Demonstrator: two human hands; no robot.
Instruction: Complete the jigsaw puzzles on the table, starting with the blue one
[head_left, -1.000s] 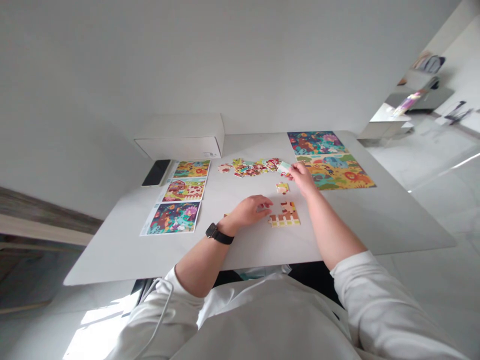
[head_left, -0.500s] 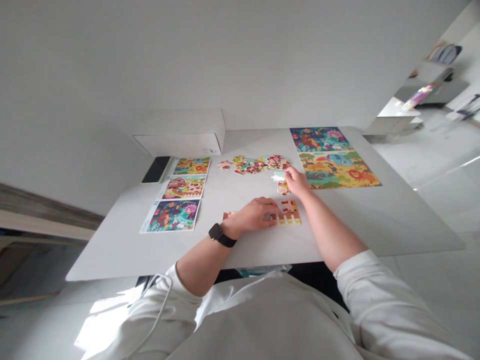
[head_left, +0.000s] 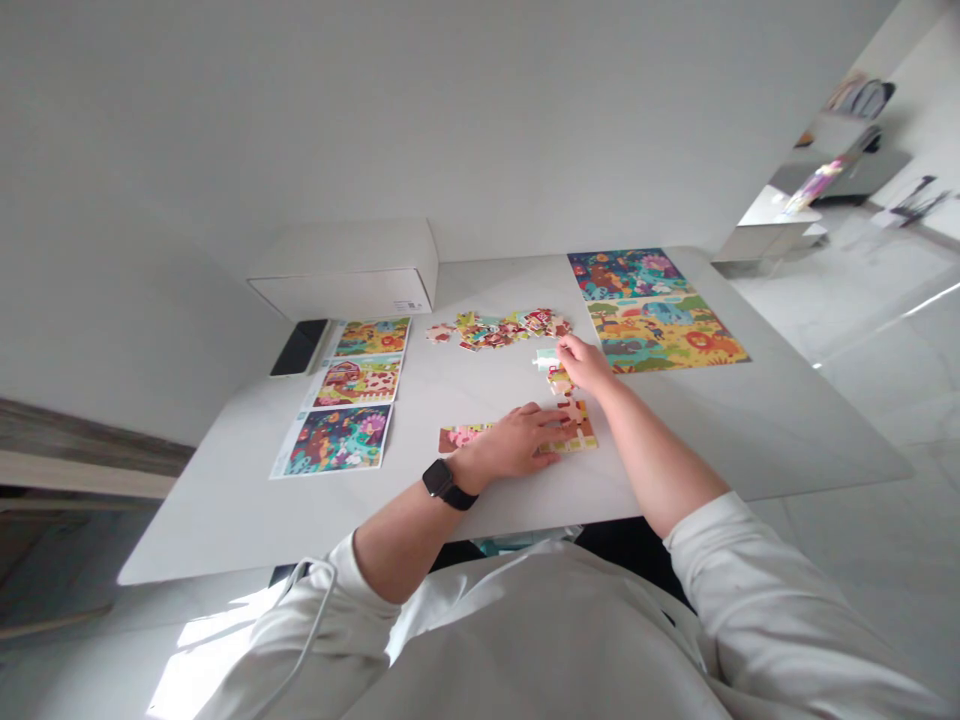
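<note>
My left hand (head_left: 525, 440), a dark watch on its wrist, lies over a partly joined jigsaw strip (head_left: 461, 437) near the table's front edge. Its fingers are stretched out and touch the pieces at the right end, hiding the strip's middle. Just beyond, my right hand (head_left: 586, 364) is closed, thumb and finger pinched at a pale green jigsaw piece (head_left: 546, 358). Below that hand a yellow and red piece (head_left: 559, 381) shows; whether the two are joined I cannot tell. A heap of loose jigsaw pieces (head_left: 491, 333) lies farther back.
On the left are a printed sheet with three pictures (head_left: 352, 382) and a dark phone (head_left: 300, 347). Behind them a white box (head_left: 337, 290) stands against the wall. Two finished-looking puzzle pictures, one dark blue (head_left: 630, 274) and one yellow (head_left: 667, 333), lie at the right.
My left hand's fingers have stretched out farther over the strip's right end. My right hand stays at the pale green piece. The camera view has shifted slightly.
</note>
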